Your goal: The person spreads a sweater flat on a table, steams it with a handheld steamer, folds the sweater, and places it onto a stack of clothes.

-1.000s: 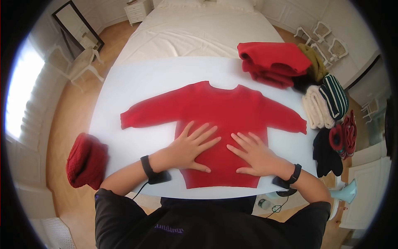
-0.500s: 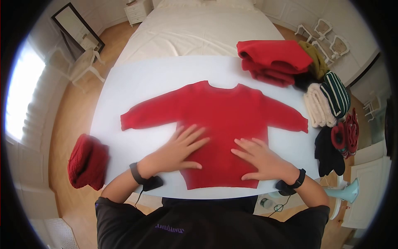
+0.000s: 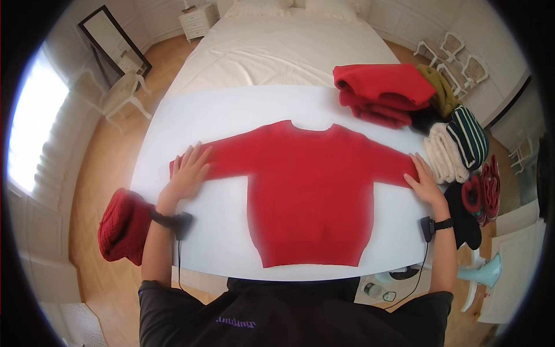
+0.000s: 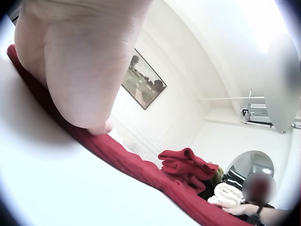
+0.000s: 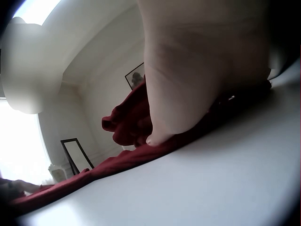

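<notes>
A red sweater (image 3: 309, 191) lies spread flat on the white table (image 3: 217, 225), neckline away from me and both sleeves stretched out sideways. My left hand (image 3: 188, 176) rests on the cuff end of the left sleeve with its fingers extended. On the other side my right hand (image 3: 426, 182) touches the right sleeve's cuff, fingers straight. In the left wrist view the palm side of my left hand (image 4: 84, 66) bears on the red knit. The right wrist view has the heel of my right hand (image 5: 188, 84) low over the sleeve.
Folded red garments (image 3: 381, 92) are stacked at the back right, beside an olive one (image 3: 437, 87). Along the right edge lie a cream knit (image 3: 445, 153), a green striped piece (image 3: 468, 136) and black cloth (image 3: 462, 217). A dark red knit (image 3: 124, 225) sits at the left edge.
Both hands have left the sweater's body and moved outward and away from me, the left to the left cuff, the right to the right cuff. The sweater lies nearly as before.
</notes>
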The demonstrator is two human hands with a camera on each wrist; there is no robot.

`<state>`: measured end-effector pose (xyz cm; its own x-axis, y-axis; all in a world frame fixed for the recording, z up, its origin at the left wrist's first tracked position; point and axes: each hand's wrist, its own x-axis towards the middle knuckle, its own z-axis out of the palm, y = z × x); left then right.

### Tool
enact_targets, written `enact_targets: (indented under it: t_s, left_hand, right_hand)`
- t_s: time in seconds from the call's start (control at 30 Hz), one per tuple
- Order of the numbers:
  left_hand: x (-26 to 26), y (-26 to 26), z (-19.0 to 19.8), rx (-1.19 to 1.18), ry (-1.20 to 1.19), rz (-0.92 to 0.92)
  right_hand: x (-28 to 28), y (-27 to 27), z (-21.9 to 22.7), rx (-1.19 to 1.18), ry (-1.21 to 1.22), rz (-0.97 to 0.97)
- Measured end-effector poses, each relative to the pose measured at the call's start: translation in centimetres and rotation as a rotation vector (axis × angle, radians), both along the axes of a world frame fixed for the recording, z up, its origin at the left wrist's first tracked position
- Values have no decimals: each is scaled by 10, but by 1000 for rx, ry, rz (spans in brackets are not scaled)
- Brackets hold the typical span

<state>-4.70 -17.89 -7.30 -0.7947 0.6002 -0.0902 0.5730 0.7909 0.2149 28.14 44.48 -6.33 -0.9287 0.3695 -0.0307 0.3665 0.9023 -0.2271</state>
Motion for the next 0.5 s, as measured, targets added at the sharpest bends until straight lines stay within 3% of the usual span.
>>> enact_targets:
  t_s: [0.1,0.2,0.23,0.3,0.37,0.4,0.47,0.5]
  left_hand:
    - [-4,-2,4,-32,51,109]
    - [-7,-5,16,111,49,224]
    - [-9,-6,16,72,159,252]
    - [-13,-18,26,1,287,327]
    - [-26,-25,37,158,-72,304]
    - [-36,-35,30,251,-31,201]
    - [-39,-38,41,334,-76,213]
    - [-40,-34,47,421,-124,222]
  right_hand:
    - [8,14,8,-87,77,-8]
    - [14,21,25,-90,57,-25]
    - [18,27,25,-156,97,-37]
    - [23,46,17,-72,119,-74]
    - [21,44,16,-77,172,-73]
    - [18,42,16,-119,137,-102]
    - [22,42,16,-147,98,-153]
    - [23,47,11,-73,148,-68]
